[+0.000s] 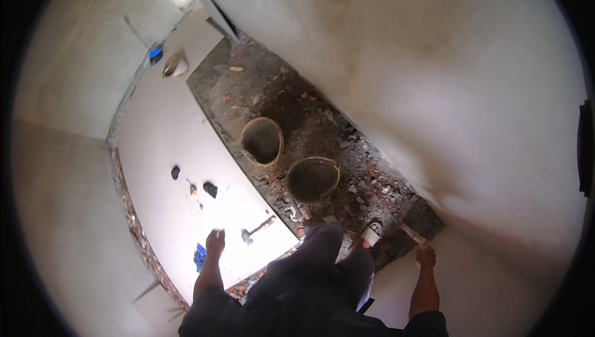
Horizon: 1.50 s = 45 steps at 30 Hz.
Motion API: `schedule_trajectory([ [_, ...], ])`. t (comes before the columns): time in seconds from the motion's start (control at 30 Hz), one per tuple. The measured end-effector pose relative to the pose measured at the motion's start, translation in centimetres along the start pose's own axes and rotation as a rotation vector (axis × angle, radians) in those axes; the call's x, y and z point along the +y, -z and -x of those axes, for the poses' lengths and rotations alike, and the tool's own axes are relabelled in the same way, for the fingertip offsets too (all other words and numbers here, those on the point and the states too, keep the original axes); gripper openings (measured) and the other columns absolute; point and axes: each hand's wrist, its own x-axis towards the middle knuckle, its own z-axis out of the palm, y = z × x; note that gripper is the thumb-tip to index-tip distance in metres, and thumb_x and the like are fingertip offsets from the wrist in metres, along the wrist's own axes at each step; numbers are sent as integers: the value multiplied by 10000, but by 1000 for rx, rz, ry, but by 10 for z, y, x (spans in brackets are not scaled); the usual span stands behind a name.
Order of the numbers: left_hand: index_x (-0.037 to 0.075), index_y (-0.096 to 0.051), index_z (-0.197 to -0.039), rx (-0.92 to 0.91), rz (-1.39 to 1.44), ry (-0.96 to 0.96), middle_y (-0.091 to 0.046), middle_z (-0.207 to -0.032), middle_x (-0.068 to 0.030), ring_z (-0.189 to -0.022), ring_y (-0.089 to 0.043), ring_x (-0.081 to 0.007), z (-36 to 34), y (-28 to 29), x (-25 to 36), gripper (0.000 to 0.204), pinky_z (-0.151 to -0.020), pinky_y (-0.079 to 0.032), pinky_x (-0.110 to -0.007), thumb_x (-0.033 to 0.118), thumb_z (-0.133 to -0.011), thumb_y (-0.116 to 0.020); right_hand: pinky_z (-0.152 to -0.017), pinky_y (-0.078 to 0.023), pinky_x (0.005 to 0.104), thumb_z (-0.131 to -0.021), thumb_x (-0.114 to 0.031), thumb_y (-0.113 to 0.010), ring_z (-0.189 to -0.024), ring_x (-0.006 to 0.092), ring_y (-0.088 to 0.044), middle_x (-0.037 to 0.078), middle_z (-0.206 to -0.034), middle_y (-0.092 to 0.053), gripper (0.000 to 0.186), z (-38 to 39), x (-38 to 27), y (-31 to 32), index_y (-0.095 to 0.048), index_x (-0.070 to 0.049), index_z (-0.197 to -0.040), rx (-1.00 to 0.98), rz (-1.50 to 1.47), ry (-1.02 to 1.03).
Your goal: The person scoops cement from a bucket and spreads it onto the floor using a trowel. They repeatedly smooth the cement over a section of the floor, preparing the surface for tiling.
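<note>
The left hand (pixel 215 239) was near a blue object (pixel 199 257), while the right hand (pixel 426 257) held a pale tool (pixel 413 235).

Near my left grip (pixel 215 241), the pale floor (pixel 158 123) glares almost white toward its near corner, while the dirt strip (pixel 291 104) beyond its right edge looks dim to me. I see soft shadows on the right wall (pixel 471 89); fisheye distortion bows the floor's left edge, black rims the view, and fine detail is smeared.
</note>
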Motion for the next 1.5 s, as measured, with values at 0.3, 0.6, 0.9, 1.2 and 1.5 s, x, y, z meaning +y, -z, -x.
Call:
schedule_trajectory([
  [0.3,-27,-634,-959,-754,-278,446,-623,-987,-268,-969,-593,-404,252,-21,-56,495,-814,-466,-461,442,-875,-499,-865,-476,426,-889,-475,-502,-1081,281,-565,165,-1240,-540,598,-160,-42,-67,-458,-54,-1312,-37,239,192],
  [0.6,-13,-628,-1015,-528,-162,564,-648,-968,-227,-951,-623,-349,199,-44,-62,397,-811,-477,-403,351,-880,-547,-796,-495,398,-887,-491,-517,-925,271,-606,155,-1064,-613,592,-195,-45,-91,-499,-37,-1266,-353,62,-151],
  [0.9,-15,-628,-1038,-596,-229,348,-671,-926,-169,-865,-638,-265,177,-92,-80,378,-783,-479,-369,320,-876,-568,-758,-498,432,-924,-408,-505,-902,273,-594,170,-1114,-588,495,-230,7,-157,-484,-69,-1284,-797,164,-154],
  [1.2,-14,-620,-1049,-694,-326,471,-648,-1011,-223,-989,-611,-360,180,-82,-22,407,-838,-466,-422,348,-875,-552,-490,-487,404,-919,-253,-497,-527,246,-578,115,-684,-570,272,-72,10,-271,-565,1,-851,-591,-810,-203],
  [1.5,-12,-602,-1068,-757,45,300,-622,-1027,-246,-984,-588,-395,137,-104,29,412,-820,-443,-431,343,-895,-485,-422,-454,374,-922,-347,-521,-444,192,-529,80,-583,-525,346,34,15,39,-518,-10,-844,-565,-483,-100],
])
